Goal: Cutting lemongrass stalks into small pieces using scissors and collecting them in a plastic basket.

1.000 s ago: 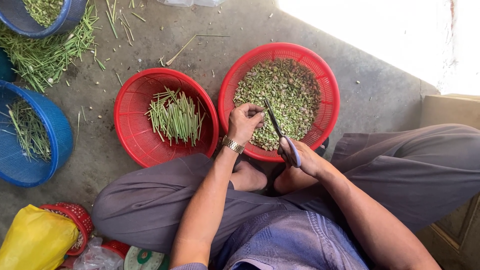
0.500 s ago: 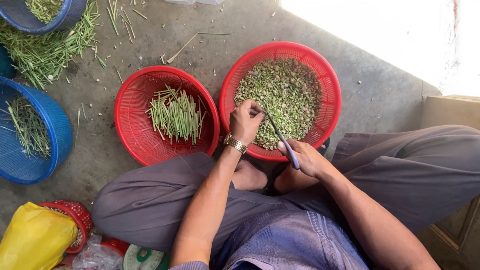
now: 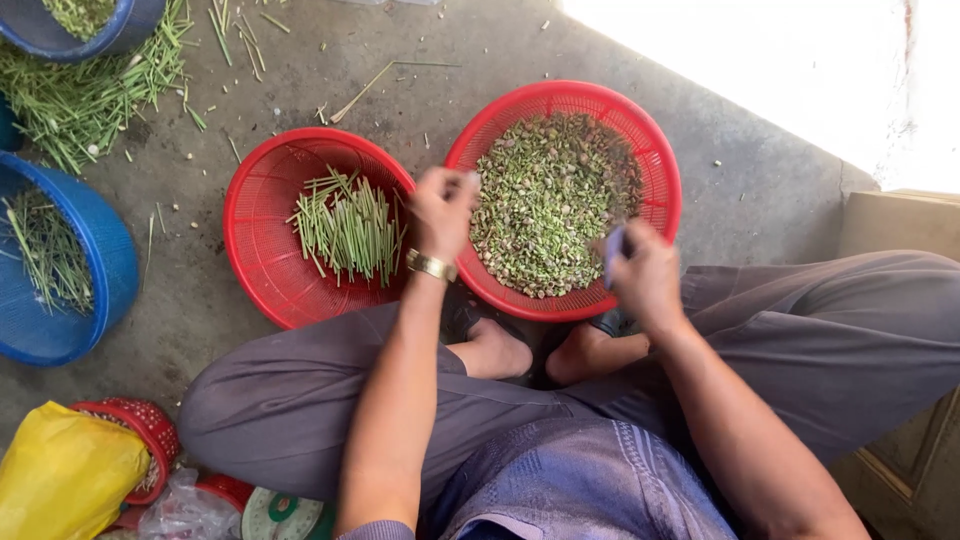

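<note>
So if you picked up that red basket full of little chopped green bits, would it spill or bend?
The red basket looks like thin plastic mesh, so it would probably flex a bit. The chopped green bits are loose and heaped, so tilting would likely spill them. It probably feels fairly light.

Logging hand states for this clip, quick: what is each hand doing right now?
Left hand: fingers closed, pinching something small over the red basket of chopped greens; cannot tell what.
Right hand: closed around a purple handle.
</note>
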